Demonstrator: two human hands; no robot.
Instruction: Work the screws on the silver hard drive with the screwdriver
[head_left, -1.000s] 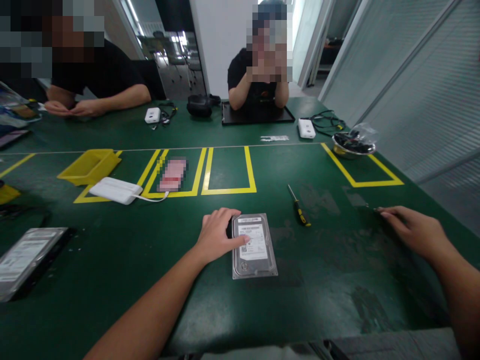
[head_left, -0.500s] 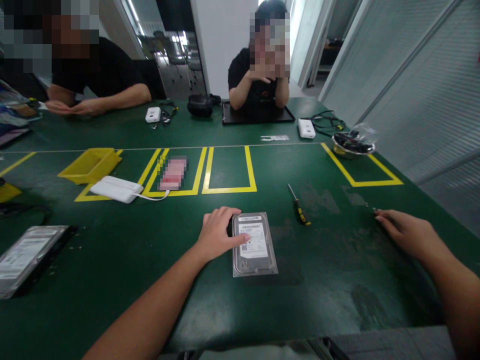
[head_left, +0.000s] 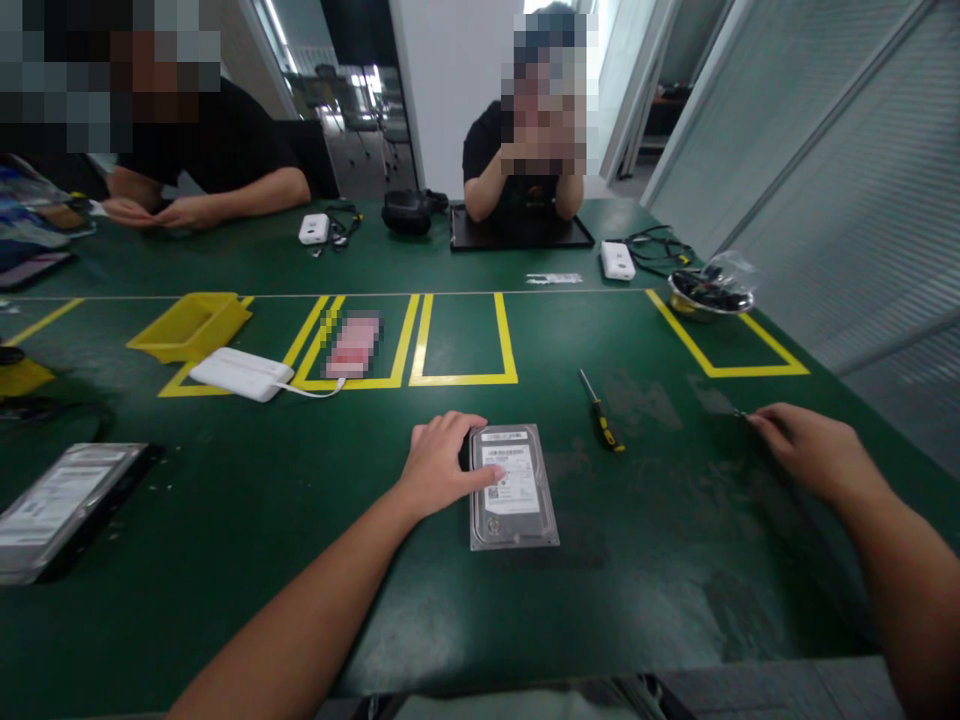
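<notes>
A hard drive (head_left: 516,500) lies label side up on the green table in front of me. My left hand (head_left: 444,465) grips its left edge, thumb across the label and fingers along the far left corner. Out to the right, my right hand (head_left: 806,450) is low over the table with thumb and forefinger pinched together. Tiny bits, perhaps screws, show at its fingertips, too small to make out. Between the hands lies a screwdriver (head_left: 602,422) with a yellow and black handle, touched by neither.
Another hard drive (head_left: 56,500) lies at the left. Beyond are a yellow bin (head_left: 187,330), a white power bank (head_left: 240,373) cabled to a phone (head_left: 354,345), and a metal bowl (head_left: 709,300) of dark parts. Two people sit across the table, near a black tray (head_left: 517,235).
My right hand has shifted slightly left and away from me, its fingertips now at the tiny bits. The left hand stays on the hard drive. The whole view has shifted slightly.
</notes>
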